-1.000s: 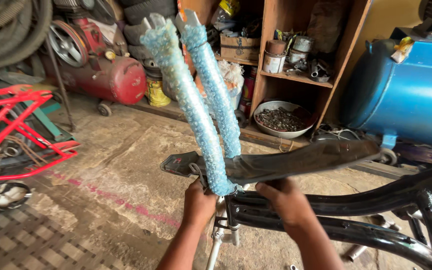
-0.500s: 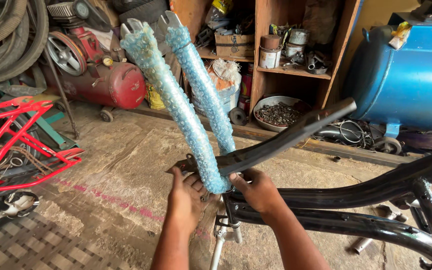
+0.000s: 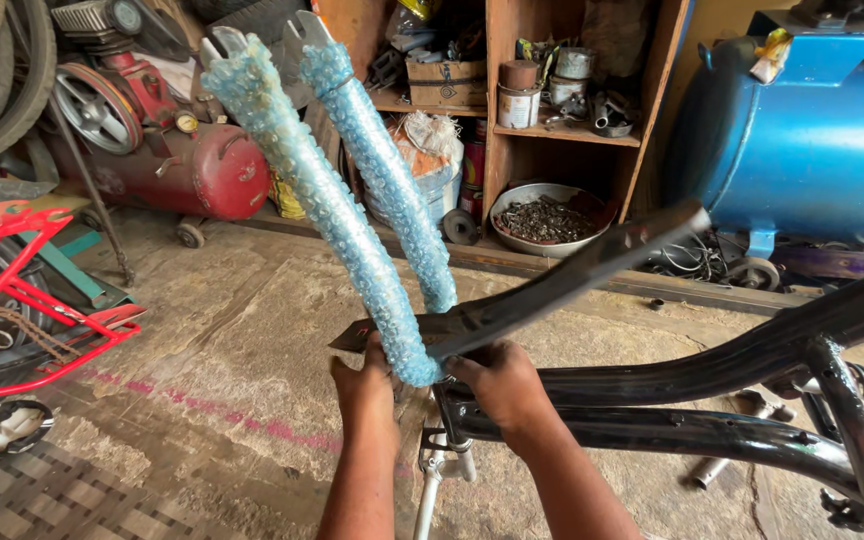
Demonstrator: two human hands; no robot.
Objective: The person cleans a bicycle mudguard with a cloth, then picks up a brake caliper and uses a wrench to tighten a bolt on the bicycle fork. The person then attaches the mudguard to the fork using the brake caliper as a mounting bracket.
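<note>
Holding a black fender [image 3: 552, 285] against the base of a bike fork [image 3: 352, 210], that's what is going on at the centre of the frame. The fork's two legs run up toward the upper left, both wrapped in blue bubble wrap, bare metal dropouts poking out at the top. The fender lies slanted, its low end pointing left of centre and its high end reaching toward the right, and it looks like it passes between the legs right at the crown. The left hand [image 3: 367, 385] is closed on the fender's low end just beside the nearer leg; the right hand [image 3: 502, 385] is clamped around the fender where it meets the fork. Below the hands the fork sits in the head tube of a black frame [image 3: 712, 400], whose tubes run off to the right edge. As far as progress goes, I'd say the fender is lined up but not fixed: can't see any bolt or tool in there, and the wrap is on the legs from top to bottom. Around it: a red compressor [image 3: 192, 170] upper left, a red frame [image 3: 22, 290] at the left edge, a wooden shelf [image 3: 552, 100] top centre with a bowl [image 3: 542, 215] of scrap bits below, and a blue tank [image 3: 812, 130] upper right.
</note>
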